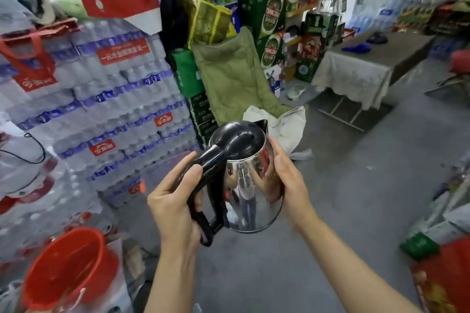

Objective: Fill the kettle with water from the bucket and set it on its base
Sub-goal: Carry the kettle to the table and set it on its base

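Head view shows the kettle [245, 175] held in mid-air over the floor, lid down, left hand [175, 201] wrapped around its black handle, right hand [284, 180] cupped against the shiny body. Opening that lid one-handed could let the kettle slip. Whether the red bucket [68, 269], lower left, holds water is unclear.

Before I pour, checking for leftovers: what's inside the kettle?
Cannot tell. The kettle has its black lid closed, hiding the inside. Left hand holds the handle; right hand steadies the steel body.
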Motion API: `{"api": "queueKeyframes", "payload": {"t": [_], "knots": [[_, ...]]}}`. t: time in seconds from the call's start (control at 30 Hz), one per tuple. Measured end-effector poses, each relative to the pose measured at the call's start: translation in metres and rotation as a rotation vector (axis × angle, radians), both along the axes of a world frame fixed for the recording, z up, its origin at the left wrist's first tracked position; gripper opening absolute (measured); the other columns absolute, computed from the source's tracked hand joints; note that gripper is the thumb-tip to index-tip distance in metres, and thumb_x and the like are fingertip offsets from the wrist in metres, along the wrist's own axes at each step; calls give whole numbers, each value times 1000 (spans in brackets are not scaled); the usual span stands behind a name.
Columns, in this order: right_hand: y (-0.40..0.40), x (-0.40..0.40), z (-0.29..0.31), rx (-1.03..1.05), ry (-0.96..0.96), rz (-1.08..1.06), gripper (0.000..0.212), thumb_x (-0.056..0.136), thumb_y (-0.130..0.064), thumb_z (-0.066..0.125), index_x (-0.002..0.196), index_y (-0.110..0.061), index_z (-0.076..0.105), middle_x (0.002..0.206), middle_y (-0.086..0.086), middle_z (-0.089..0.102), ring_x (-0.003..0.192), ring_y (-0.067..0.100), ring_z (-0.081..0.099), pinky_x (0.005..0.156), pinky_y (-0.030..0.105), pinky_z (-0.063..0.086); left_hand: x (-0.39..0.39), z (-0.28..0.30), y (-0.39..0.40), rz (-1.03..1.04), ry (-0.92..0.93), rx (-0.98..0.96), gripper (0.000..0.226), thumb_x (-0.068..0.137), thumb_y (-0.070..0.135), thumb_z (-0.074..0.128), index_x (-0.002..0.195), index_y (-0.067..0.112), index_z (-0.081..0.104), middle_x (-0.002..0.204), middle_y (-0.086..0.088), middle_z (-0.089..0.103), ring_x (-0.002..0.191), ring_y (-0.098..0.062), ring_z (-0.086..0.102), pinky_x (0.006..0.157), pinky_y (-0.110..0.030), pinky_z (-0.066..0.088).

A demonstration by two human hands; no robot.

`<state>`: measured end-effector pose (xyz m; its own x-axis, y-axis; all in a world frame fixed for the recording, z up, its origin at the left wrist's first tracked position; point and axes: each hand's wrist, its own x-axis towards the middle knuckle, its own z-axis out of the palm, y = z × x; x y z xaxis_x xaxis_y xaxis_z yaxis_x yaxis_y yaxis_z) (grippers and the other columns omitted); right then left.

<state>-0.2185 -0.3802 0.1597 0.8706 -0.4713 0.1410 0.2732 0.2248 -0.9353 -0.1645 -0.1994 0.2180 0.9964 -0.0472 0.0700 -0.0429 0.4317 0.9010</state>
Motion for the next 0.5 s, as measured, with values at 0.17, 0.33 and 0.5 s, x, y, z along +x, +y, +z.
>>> {"api": "queueKeyframes", "payload": {"t": [0.17, 0.33, 0.5], "knots": [[-87, -14, 25, 41, -13, -85, 65, 91, -44, 63, 148, -21, 46, 151, -7, 50, 140, 12, 44, 116, 53, 33, 12, 15, -98, -150, 21, -15, 33, 69, 17, 75, 101, 8, 76, 73, -6, 69, 39, -12, 37, 36, -19, 32], [-166, -13, 34, 3, -13, -267, 73, 86, -49, 67, 149, -20, 45, 152, -4, 49, 143, 16, 41, 116, 49, 35, 33, 27, -193, -299, 42, -49, 40, 63, 14, 80, 102, 2, 74, 80, -8, 71, 43, -9, 49, 38, -15, 37], [-242, 6, 28, 179, -64, -352, 59, 95, -29, 58, 151, -19, 42, 146, 5, 46, 138, 20, 38, 96, 37, 54, 70, 21, -283, -442, 47, -44, 38, 67, 16, 75, 101, 1, 74, 83, -10, 71, 42, -10, 44, 37, -17, 34]]}}
